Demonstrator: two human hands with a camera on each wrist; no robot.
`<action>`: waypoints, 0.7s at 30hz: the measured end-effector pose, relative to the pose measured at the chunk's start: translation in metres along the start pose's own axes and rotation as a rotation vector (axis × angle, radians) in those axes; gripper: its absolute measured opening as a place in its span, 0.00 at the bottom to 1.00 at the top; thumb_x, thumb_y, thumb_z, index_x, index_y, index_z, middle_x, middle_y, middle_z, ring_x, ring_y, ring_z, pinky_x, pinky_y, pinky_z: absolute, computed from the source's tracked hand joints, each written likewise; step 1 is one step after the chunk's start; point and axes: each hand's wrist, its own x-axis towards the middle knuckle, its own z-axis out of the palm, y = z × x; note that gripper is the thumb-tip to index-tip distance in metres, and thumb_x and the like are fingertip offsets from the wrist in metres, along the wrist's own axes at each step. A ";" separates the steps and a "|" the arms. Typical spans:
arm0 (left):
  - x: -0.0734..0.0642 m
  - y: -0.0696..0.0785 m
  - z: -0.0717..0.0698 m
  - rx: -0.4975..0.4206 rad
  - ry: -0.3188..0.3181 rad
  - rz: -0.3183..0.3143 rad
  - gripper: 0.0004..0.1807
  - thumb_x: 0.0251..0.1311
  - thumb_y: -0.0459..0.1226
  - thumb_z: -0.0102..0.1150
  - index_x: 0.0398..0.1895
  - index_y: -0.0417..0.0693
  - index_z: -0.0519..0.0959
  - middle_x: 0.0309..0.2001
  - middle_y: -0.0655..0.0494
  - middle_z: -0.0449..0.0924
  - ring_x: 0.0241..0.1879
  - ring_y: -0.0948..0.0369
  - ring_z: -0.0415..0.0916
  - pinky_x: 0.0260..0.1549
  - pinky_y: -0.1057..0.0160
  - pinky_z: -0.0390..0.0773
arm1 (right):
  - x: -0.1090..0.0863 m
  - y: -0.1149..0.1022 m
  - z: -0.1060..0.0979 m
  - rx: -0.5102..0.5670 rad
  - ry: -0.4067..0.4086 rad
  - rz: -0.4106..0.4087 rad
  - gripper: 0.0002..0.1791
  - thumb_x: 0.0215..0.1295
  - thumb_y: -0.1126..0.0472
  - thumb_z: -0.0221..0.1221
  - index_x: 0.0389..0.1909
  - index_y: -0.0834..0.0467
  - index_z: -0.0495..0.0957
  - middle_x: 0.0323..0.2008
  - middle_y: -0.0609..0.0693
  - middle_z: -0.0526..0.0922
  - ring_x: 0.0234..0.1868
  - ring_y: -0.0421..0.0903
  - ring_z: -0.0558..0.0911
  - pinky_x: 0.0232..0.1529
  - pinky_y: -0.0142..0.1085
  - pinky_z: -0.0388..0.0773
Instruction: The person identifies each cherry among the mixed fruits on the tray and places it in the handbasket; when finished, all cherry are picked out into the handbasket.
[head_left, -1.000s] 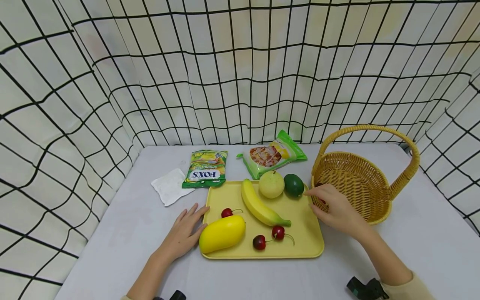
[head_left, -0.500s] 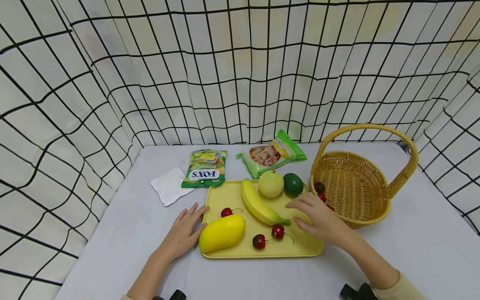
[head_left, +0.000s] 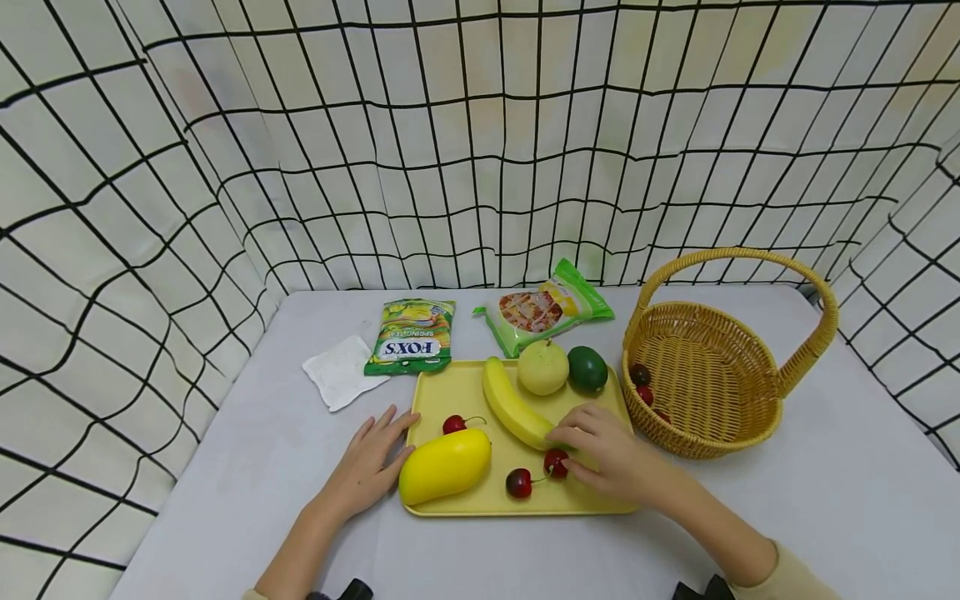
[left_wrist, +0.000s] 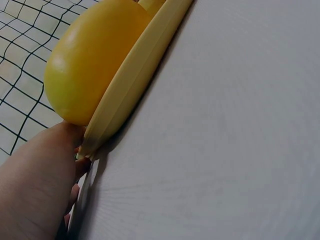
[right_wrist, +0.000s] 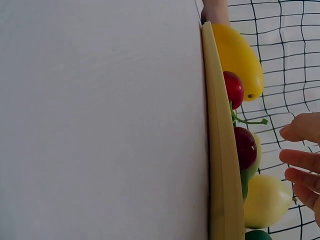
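Observation:
My left hand (head_left: 371,458) rests with outstretched fingers at the left edge of the yellow tray (head_left: 600,504), beside a yellow mango (head_left: 446,468). In the left wrist view its thumb (left_wrist: 70,132) touches the rim near the mango. Over the tray's right part, my right hand (head_left: 607,450) hovers by a dark red cherry (head_left: 555,463). The right wrist view shows its fingers (right_wrist: 300,159) spread and apart from that cherry (right_wrist: 245,147). Another cherry (head_left: 518,483) lies just left of it. A banana (head_left: 517,412) lies behind, its stem end hidden by the right hand.
A wicker basket (head_left: 712,375) with an upright handle stands right of the tray, several cherries (head_left: 642,383) inside. On the tray are also a round pale fruit (head_left: 543,367), a dark green fruit (head_left: 587,369) and a cherry (head_left: 454,424). Two snack bags (head_left: 411,337) and a white packet (head_left: 341,372) lie behind.
My right hand has moved from the basket's left rim leftward and nearer to me, over the tray beside the cherry. Cherries in the basket came into sight. The left hand has stayed put.

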 end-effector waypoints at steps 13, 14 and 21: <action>0.002 0.002 0.000 -0.005 -0.009 -0.007 0.21 0.62 0.45 0.52 0.59 0.54 0.70 0.63 0.52 0.66 0.68 0.52 0.49 0.64 0.45 0.42 | 0.008 -0.010 0.019 -0.019 0.001 -0.130 0.19 0.46 0.67 0.64 0.43 0.55 0.78 0.39 0.44 0.76 0.44 0.44 0.71 0.45 0.37 0.70; 0.002 0.002 0.000 -0.003 -0.010 -0.006 0.21 0.62 0.45 0.52 0.59 0.54 0.69 0.63 0.52 0.66 0.68 0.51 0.49 0.64 0.45 0.42 | 0.008 -0.011 0.020 -0.018 -0.001 -0.133 0.19 0.46 0.67 0.63 0.43 0.55 0.78 0.39 0.44 0.76 0.44 0.44 0.71 0.45 0.36 0.70; 0.001 0.003 -0.001 -0.003 -0.010 0.000 0.21 0.62 0.44 0.52 0.59 0.55 0.69 0.65 0.52 0.62 0.68 0.51 0.48 0.64 0.45 0.42 | 0.011 -0.018 0.026 -0.008 -0.049 -0.116 0.18 0.50 0.64 0.62 0.44 0.52 0.78 0.41 0.42 0.75 0.45 0.42 0.71 0.45 0.34 0.69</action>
